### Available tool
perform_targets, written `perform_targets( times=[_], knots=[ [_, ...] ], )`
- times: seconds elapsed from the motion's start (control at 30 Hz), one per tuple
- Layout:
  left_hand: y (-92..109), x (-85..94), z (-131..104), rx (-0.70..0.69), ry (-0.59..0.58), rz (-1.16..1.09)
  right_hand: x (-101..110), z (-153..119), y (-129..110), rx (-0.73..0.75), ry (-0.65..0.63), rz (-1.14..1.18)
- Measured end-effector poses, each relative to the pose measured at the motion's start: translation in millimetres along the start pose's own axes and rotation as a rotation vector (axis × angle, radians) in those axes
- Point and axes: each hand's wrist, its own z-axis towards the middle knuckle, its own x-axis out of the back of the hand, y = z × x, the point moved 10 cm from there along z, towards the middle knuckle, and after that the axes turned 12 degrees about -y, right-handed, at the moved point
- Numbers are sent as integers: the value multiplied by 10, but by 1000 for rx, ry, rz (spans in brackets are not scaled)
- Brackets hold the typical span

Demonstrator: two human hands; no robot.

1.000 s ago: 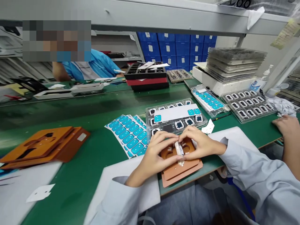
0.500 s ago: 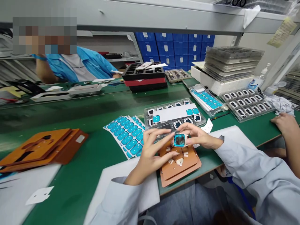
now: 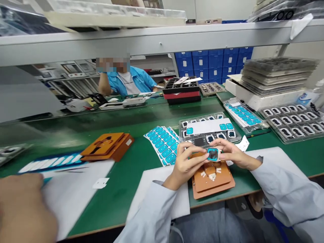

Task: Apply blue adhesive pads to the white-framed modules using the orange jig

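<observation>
Now left hand (image 3: pixel 185 163) and right hand (image 3: pixel 235 156) pinch the watch-like case (image 3: pixel 213 155) by its rim, probably safest: looks light, stiff, scratchable!

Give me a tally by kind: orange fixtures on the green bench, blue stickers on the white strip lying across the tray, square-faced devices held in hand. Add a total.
Orange fixtures: 2
Blue stickers: 3
Square-faced device: 1
Total: 6

1 rounded-square watch case (image 3: pixel 213 154), its dark face framed in blue, is held tilted, face toward the viewer, above an orange stepped block (image 3: pixel 220 185) topped with small white pieces (image 3: pixel 212 176).
</observation>
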Motion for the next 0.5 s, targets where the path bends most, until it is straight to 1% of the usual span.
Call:
perform_targets(
  times=[0.07,0.1,0.13,0.17,0.2,0.23,0.3,0.33,0.37,0.4,0.43,0.5],
  knots=[
    [-41,5,-14,7,15,-25,29,-7,4,4,25,6],
    [-111,5,-29,35,19,-33,45,-10,-2,14,42,14],
    [-230,1,-54,97,19,-30,64,-15,-12,26,61,21],
    [-404,-10,-95,200,10,-12,85,-20,-21,36,81,27],
    [-629,-28,-165,346,-13,19,107,-25,-30,46,101,30],
    [-889,-55,-274,530,-55,59,128,-30,-37,55,119,28],
    [-1398,-130,-622,942,-203,137,173,-38,-42,69,146,12],
    [-1589,-175,-823,1124,-302,160,198,-38,-41,74,155,-7],
    [-1724,-220,-1004,1266,-401,169,231,-38,-40,78,167,-39],
    [-1809,-261,-1143,1358,-486,164,274,-36,-48,81,183,-102],
    [-1859,-299,-1228,1401,-553,150,326,-30,-69,85,203,-191],
    [-1892,-349,-1276,1395,-623,117,441,2,-144,93,249,-396]
  ],
)
